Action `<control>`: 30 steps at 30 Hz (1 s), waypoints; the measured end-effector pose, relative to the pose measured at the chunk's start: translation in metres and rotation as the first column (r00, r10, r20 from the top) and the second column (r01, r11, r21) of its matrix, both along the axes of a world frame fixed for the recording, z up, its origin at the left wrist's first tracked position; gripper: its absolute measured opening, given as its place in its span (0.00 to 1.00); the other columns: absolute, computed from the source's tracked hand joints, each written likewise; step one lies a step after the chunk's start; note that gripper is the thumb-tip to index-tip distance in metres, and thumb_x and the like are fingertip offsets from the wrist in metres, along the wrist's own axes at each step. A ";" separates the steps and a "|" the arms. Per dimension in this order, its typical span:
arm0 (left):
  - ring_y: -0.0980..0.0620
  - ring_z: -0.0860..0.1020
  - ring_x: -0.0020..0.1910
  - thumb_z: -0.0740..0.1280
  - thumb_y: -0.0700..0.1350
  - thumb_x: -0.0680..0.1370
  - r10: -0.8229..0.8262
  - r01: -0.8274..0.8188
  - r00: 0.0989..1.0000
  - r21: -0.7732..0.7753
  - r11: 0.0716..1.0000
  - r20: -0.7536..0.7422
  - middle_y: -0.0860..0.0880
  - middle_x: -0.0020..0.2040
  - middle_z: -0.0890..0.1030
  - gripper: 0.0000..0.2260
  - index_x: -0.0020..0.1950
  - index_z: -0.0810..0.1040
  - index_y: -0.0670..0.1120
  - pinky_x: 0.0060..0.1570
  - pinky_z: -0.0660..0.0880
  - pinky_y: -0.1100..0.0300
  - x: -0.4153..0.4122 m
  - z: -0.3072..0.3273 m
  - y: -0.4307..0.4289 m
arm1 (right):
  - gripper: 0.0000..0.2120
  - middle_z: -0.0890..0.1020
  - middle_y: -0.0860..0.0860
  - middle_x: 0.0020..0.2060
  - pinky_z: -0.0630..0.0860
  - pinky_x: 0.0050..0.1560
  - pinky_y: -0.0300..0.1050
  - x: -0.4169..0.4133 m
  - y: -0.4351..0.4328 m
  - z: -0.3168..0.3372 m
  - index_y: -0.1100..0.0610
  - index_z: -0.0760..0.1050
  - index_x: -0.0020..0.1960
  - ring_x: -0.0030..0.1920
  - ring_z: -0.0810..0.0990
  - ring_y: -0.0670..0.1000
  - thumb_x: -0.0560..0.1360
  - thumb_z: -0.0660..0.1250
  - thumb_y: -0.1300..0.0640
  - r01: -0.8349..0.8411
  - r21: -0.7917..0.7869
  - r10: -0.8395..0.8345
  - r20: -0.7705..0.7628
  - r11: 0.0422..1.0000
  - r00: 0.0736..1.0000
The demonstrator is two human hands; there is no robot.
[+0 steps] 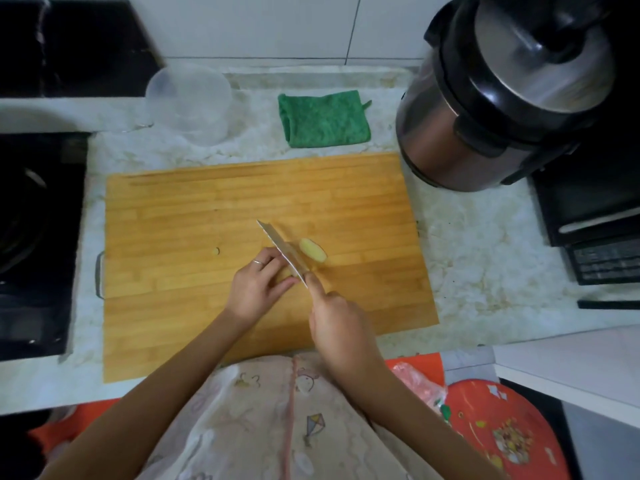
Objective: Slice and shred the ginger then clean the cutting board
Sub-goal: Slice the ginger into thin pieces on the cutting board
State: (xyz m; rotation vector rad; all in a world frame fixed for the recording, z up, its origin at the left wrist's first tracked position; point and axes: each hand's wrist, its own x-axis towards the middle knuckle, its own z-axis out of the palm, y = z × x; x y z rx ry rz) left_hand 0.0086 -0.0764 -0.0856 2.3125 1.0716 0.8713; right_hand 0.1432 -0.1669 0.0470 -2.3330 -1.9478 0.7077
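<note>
Ginger point(312, 250): pale yellow peeled piece on cutting board point(207, 209), just right of knife point(282, 252).
Right hand point(337, 327): curled round knife handle.
Left hand point(256, 285): fingers bent left of knife; grip unclear.

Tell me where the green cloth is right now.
In the head view the green cloth lies folded on the counter behind the cutting board, between the clear tub on its left and the steel cooker on its right.

The right hand point(337, 327) hides the knife point(282, 252) handle. The knife covers part of the ginger point(313, 250) and the left hand point(256, 289) fingertips. Frame edges cut the stove point(34, 237) at left and the cooker point(502, 98) at upper right.
</note>
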 end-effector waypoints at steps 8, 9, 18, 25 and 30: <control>0.50 0.77 0.41 0.58 0.61 0.80 0.004 -0.003 0.999 -0.018 1.000 0.032 0.53 0.54 0.74 0.15 0.54 0.73 0.50 0.36 0.74 0.58 0.002 0.000 -0.001 | 0.32 0.71 0.48 0.18 0.49 0.23 0.34 -0.008 0.008 0.003 0.52 0.82 0.52 0.15 0.70 0.48 0.47 0.81 0.60 -0.004 0.047 0.000 0.078 0.999 0.997; 0.49 0.78 0.40 0.59 0.60 0.80 0.001 0.000 0.999 -0.018 1.000 0.037 0.53 0.54 0.75 0.15 0.53 0.73 0.50 0.36 0.74 0.58 0.002 0.000 0.000 | 0.32 0.73 0.49 0.20 0.51 0.23 0.35 -0.006 0.009 0.008 0.52 0.81 0.56 0.17 0.73 0.48 0.51 0.81 0.60 0.001 -0.008 0.000 0.059 1.000 0.998; 0.54 0.77 0.47 0.61 0.59 0.80 -0.025 0.024 0.997 0.022 0.999 0.069 0.54 0.54 0.75 0.14 0.52 0.73 0.49 0.41 0.72 0.65 0.004 0.007 0.002 | 0.27 0.80 0.56 0.49 0.65 0.39 0.46 0.000 0.013 0.008 0.50 0.50 0.76 0.50 0.80 0.58 0.80 0.53 0.61 0.053 -0.075 -0.059 -0.079 0.996 0.995; 0.53 0.79 0.48 0.64 0.56 0.79 -0.039 0.038 0.993 0.011 0.999 0.107 0.47 0.52 0.81 0.14 0.56 0.75 0.47 0.45 0.76 0.62 0.002 0.003 0.003 | 0.27 0.80 0.57 0.46 0.64 0.39 0.45 0.005 0.010 0.005 0.49 0.52 0.76 0.48 0.80 0.58 0.80 0.55 0.60 0.068 -0.089 -0.081 -0.151 0.994 0.985; 0.53 0.78 0.48 0.64 0.56 0.79 -0.029 0.030 0.993 -0.004 1.000 0.118 0.44 0.49 0.82 0.15 0.56 0.75 0.46 0.46 0.75 0.64 0.001 0.001 0.003 | 0.27 0.80 0.57 0.47 0.64 0.38 0.45 0.003 0.010 0.002 0.50 0.52 0.76 0.48 0.80 0.59 0.80 0.55 0.61 0.039 -0.106 -0.049 -0.096 0.994 0.994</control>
